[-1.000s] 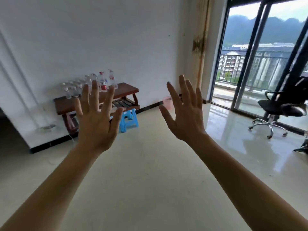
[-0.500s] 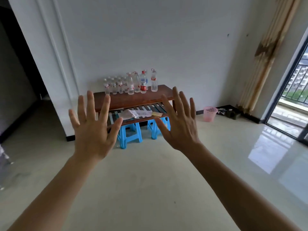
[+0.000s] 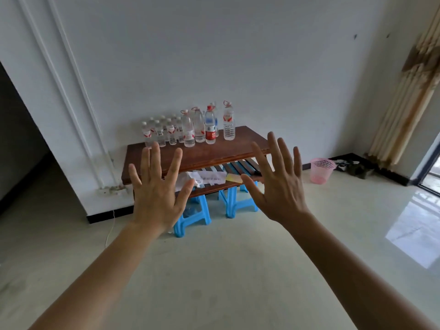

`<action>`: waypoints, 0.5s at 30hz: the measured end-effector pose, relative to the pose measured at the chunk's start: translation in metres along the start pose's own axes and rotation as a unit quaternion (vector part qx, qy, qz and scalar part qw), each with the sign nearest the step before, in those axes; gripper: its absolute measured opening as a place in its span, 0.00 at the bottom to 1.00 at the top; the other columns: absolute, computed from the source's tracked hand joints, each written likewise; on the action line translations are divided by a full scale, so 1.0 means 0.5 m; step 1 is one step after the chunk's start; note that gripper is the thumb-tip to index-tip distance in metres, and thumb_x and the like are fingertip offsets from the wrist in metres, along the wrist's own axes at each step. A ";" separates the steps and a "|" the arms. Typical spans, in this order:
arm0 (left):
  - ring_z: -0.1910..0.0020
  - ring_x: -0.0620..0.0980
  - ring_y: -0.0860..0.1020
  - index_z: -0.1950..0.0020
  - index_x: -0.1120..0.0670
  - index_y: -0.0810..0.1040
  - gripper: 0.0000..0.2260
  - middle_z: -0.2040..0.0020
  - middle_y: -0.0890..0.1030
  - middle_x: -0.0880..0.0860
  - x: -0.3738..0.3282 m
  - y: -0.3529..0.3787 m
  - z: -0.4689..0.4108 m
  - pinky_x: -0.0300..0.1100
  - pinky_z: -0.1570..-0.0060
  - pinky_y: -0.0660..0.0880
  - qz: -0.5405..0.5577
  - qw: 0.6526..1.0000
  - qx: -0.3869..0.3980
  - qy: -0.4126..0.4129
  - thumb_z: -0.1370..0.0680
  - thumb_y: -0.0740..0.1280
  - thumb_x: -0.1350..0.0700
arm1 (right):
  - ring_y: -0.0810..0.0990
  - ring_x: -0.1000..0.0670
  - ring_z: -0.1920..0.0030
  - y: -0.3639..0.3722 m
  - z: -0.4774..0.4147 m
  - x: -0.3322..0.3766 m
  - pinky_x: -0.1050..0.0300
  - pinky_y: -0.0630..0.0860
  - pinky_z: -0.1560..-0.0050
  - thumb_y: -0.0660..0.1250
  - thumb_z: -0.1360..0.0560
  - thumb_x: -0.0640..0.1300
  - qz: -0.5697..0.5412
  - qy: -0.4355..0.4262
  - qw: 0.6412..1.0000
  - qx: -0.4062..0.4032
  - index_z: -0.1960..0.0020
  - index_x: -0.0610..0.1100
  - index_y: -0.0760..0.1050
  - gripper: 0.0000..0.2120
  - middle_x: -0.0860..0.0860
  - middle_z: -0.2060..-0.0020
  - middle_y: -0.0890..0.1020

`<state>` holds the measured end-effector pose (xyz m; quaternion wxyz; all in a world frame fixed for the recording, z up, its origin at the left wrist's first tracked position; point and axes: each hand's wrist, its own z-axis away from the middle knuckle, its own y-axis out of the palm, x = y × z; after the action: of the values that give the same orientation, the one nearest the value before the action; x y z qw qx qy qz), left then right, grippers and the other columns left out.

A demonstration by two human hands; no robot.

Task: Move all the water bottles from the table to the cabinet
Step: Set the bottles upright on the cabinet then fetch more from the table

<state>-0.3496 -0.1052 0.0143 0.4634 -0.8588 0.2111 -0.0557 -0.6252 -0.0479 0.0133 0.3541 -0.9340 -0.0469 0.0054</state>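
Note:
Several clear water bottles [image 3: 190,128] stand in a cluster at the back of a low brown wooden table [image 3: 204,151] against the white wall; small ones sit at the left, taller ones at the right, and one tall bottle [image 3: 210,126] has a red label. My left hand [image 3: 158,194] and my right hand [image 3: 277,184] are raised in front of me with fingers spread and straight, backs toward the camera, holding nothing. Both hands are well short of the table. No cabinet is in view.
Papers [image 3: 209,178] lie on the table's slatted lower shelf. Two blue plastic stools [image 3: 238,201] stand under it. A pink waste basket [image 3: 321,170] sits on the floor to the right, shoes [image 3: 352,167] beyond it. A dark doorway [image 3: 21,144] opens at left, a glass door at far right.
The view has swung left from the balcony door to face the table, and the table has come closer. Both hands stay raised and spread.

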 end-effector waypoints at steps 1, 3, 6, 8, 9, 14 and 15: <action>0.19 0.58 0.39 0.18 0.42 0.41 0.31 0.18 0.39 0.57 0.003 0.041 -0.039 0.71 0.26 0.48 -0.005 1.000 0.006 0.001 0.18 0.46 0.33 | 0.49 0.39 0.18 0.051 -0.028 -0.025 0.32 0.50 0.21 0.49 0.17 0.66 -0.008 0.004 1.000 0.007 0.17 0.52 0.50 0.34 0.43 0.17 0.49; 0.19 0.57 0.38 0.18 0.41 0.39 0.31 0.18 0.38 0.56 0.010 0.107 -0.115 0.71 0.26 0.48 -0.006 1.000 0.021 -0.016 0.18 0.45 0.33 | 0.50 0.39 0.18 0.143 -0.094 -0.063 0.31 0.51 0.22 0.51 0.18 0.67 -0.025 0.017 0.999 0.022 0.17 0.52 0.48 0.35 0.44 0.17 0.48; 0.19 0.56 0.36 0.19 0.39 0.36 0.31 0.18 0.36 0.55 0.039 0.163 -0.232 0.69 0.24 0.45 -0.021 0.999 0.030 -0.028 0.19 0.43 0.32 | 0.48 0.40 0.18 0.262 -0.216 -0.094 0.31 0.50 0.22 0.50 0.19 0.68 -0.061 0.014 0.997 0.045 0.16 0.53 0.47 0.37 0.44 0.17 0.47; 0.19 0.56 0.36 0.19 0.39 0.36 0.32 0.18 0.35 0.55 0.076 0.180 -0.312 0.65 0.23 0.43 -0.025 0.998 0.027 -0.042 0.20 0.42 0.31 | 0.47 0.41 0.18 0.333 -0.312 -0.097 0.32 0.46 0.21 0.50 0.19 0.69 -0.080 -0.003 0.995 0.052 0.16 0.52 0.47 0.37 0.44 0.17 0.46; 0.19 0.56 0.36 0.19 0.39 0.36 0.32 0.18 0.35 0.55 0.102 0.191 -0.346 0.64 0.23 0.43 -0.023 0.998 0.026 -0.049 0.20 0.43 0.31 | 0.46 0.41 0.18 0.369 -0.357 -0.093 0.34 0.43 0.20 0.50 0.19 0.69 -0.088 -0.009 0.995 0.052 0.16 0.52 0.47 0.37 0.44 0.17 0.45; 0.19 0.55 0.37 0.18 0.41 0.40 0.33 0.19 0.33 0.52 0.241 0.274 -0.439 0.64 0.23 0.46 -0.016 0.994 0.031 -0.102 0.20 0.44 0.31 | 0.43 0.42 0.17 0.552 -0.496 -0.052 0.39 0.37 0.20 0.50 0.19 0.69 -0.136 -0.026 0.987 0.083 0.16 0.52 0.45 0.38 0.45 0.17 0.43; 0.19 0.55 0.37 0.18 0.41 0.40 0.33 0.19 0.33 0.51 0.264 0.295 -0.453 0.64 0.23 0.46 -0.009 0.993 0.035 -0.114 0.20 0.43 0.31 | 0.43 0.42 0.17 0.588 -0.513 -0.048 0.39 0.37 0.20 0.49 0.19 0.69 -0.144 -0.033 0.985 0.090 0.16 0.52 0.44 0.38 0.45 0.17 0.42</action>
<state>-0.3419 -0.4056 0.0081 0.5140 -0.8445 0.1470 0.0313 -0.6133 -0.4386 0.0102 0.4325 -0.8810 -0.1914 -0.0107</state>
